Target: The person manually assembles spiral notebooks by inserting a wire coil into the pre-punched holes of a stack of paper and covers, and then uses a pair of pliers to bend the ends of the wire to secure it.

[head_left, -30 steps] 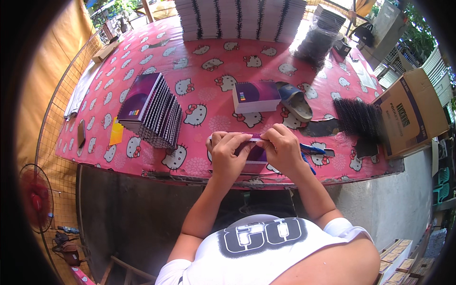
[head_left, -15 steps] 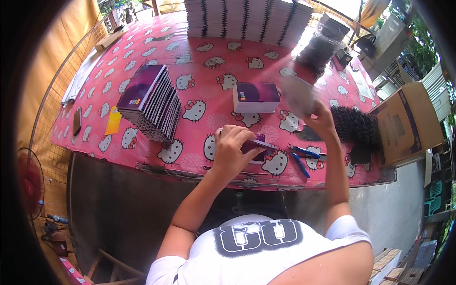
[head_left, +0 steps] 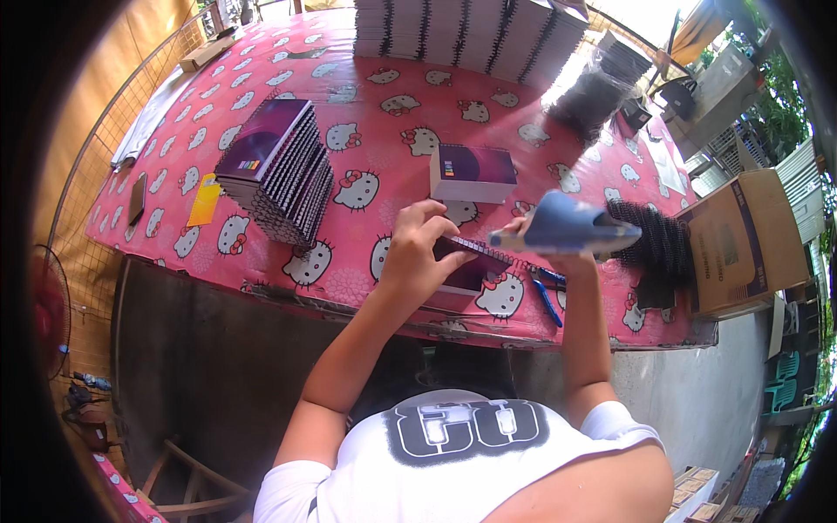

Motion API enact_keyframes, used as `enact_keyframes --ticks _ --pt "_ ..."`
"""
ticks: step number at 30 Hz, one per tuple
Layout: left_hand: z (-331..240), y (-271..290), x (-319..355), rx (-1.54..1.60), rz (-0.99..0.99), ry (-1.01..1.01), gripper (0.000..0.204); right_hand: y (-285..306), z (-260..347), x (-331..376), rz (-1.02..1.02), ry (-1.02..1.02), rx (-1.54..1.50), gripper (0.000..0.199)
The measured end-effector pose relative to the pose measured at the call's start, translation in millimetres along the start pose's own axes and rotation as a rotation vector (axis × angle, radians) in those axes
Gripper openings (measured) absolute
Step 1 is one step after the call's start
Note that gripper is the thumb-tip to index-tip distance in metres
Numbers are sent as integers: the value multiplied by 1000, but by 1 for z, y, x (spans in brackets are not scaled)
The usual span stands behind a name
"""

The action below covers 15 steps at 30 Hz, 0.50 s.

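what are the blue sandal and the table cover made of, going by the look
Blue sandal, held up in the right hand: probably foam or soft rubber; matte, thick, one moulded piece with no seams showing.
Table cover: likely plastic-coated sheet or oilcloth; the pink cartoon-cat print has a light sheen and drapes smoothly over the front edge. It could be plain cloth; the view is too coarse to settle.

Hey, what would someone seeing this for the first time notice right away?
The blue slipper raised in the right hand above a spiral notebook, which the left hand pins at the near edge of the table. Around them runs the pink cartoon-cat tablecloth, with a fanned stack of notebooks on the left.
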<state>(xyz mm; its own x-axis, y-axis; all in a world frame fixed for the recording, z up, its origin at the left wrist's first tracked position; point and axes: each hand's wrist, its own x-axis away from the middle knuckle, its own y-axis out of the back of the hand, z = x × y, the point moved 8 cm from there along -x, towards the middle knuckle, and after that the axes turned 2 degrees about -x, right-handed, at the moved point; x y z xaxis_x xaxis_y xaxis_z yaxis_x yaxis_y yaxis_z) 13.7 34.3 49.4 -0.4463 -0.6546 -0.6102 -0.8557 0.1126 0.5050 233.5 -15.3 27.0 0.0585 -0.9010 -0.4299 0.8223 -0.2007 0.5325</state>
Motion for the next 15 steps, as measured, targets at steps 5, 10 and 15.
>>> enact_keyframes --ticks 5,10,15 --pt "22 12 6 116 -40 169 38 -21 -12 -5 -156 -510 -518 32" --pt "55 1 21 898 -101 511 33 -32 -4 -28 -29 -299 -201 34" --pt "80 -5 33 1009 -98 568 31 -31 -2 -35 -69 -253 -17 40"
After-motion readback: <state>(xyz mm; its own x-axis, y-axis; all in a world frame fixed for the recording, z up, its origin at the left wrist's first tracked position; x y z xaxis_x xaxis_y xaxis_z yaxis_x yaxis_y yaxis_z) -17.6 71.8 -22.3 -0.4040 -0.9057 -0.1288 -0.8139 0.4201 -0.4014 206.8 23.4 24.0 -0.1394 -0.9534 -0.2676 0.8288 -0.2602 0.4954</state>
